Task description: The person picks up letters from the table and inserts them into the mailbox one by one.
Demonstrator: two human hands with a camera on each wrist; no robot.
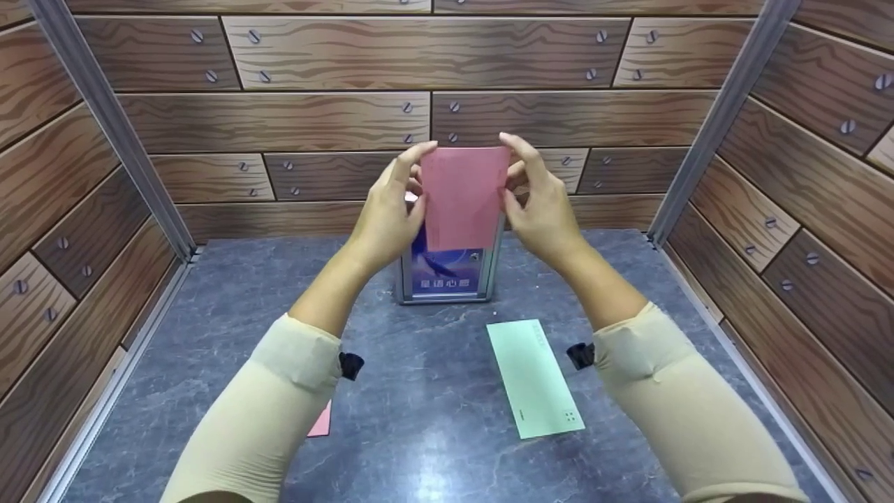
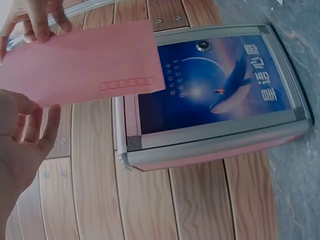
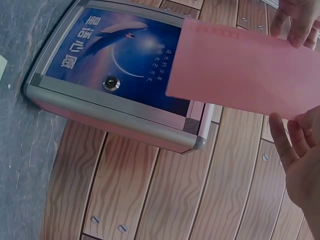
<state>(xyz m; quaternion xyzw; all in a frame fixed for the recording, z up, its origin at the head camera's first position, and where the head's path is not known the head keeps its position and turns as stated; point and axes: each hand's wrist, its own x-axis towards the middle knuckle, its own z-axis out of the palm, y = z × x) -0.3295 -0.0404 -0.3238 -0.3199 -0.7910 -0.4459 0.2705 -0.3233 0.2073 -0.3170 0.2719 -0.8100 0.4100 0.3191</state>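
Both hands hold a pink envelope (image 1: pixel 464 195) upright by its side edges, above a small metal mailbox (image 1: pixel 447 276) with a blue whale picture on its front. My left hand (image 1: pixel 412 183) pinches the envelope's left edge and my right hand (image 1: pixel 520 178) pinches its right edge. The envelope's lower end hangs in front of the top of the box. In the left wrist view the pink envelope (image 2: pixel 80 62) overlaps the mailbox (image 2: pixel 220 85), with my left hand (image 2: pixel 20 145) at its edge. The right wrist view shows the pink envelope (image 3: pixel 245 75), the mailbox (image 3: pixel 110 55) and my right hand (image 3: pixel 300 155).
A green envelope (image 1: pixel 534 377) lies flat on the grey stone-patterned table (image 1: pixel 419 433), near my right forearm. The corner of another pink envelope (image 1: pixel 321 421) shows under my left forearm. Wood-patterned walls close in the table at the back and on both sides.
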